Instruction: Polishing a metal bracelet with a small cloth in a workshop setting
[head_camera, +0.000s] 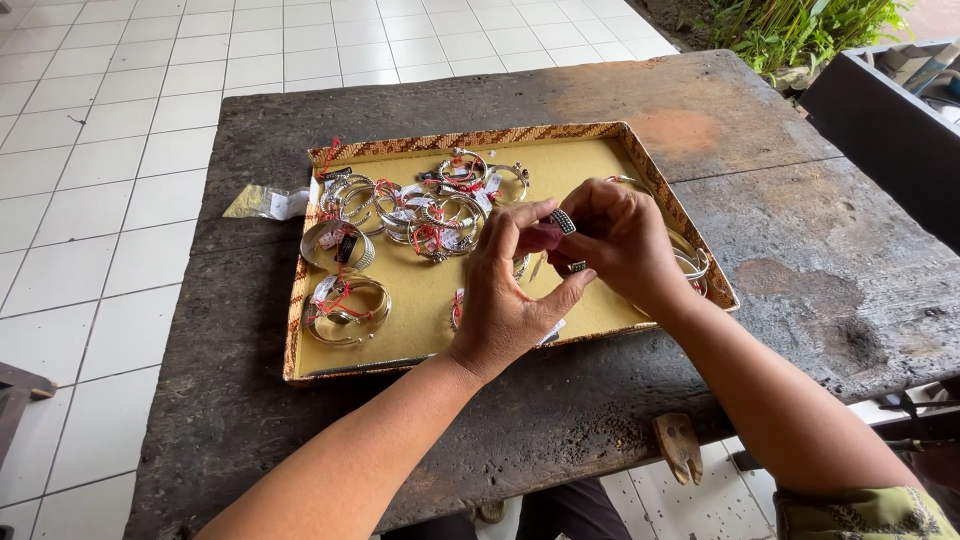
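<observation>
My left hand (510, 290) and my right hand (620, 240) meet above a shallow tray (300, 300) with a patterned brown rim and a mustard-yellow lining. Between the fingertips of both hands sits a small silver ring (563, 222) with a dark patterned face. Several silver bangles (440, 215) with red strings and white tags lie in the tray's far and left parts. One wide bangle (345, 310) rests near the tray's left front corner. My hands hide more bangles at the tray's right side.
The tray lies on a dark, worn wooden table (780, 250). A small clear plastic bag (265, 203) rests left of the tray. White floor tiles (100, 150) surround the table. A dark box (880, 130) and green plants (800, 25) stand at the far right.
</observation>
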